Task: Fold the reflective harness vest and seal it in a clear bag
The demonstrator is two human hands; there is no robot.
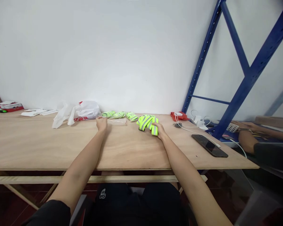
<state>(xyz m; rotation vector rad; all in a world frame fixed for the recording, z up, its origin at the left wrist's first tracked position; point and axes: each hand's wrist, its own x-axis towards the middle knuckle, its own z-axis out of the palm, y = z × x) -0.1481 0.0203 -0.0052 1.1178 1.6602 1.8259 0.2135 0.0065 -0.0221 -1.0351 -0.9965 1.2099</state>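
My right hand (pixel 159 129) is closed around the end of a bundle of neon yellow reflective straps (pixel 146 121) with grey stripes, lifted at the middle of the table. My left hand (pixel 102 123) is closed at the left end of a flat clear plastic bag (pixel 118 122). Whether its fingers pinch the bag's edge is hidden. Behind the bag lie packed yellow reflective bundles, one (pixel 108 114) just beyond my left hand, another (pixel 119 115) beside it. A third bundle (pixel 132 116) lies left of the straps I hold.
White plastic bags (pixel 87 110) and papers (pixel 36 112) lie on the wooden table (pixel 49 147), left. At right are a phone (pixel 209 145), white cable (pixel 191 130) and red pouch (pixel 180 116). A blue rack (pixel 240 84) stands beyond; a co-worker's arm (pixel 247 141) is beside it.
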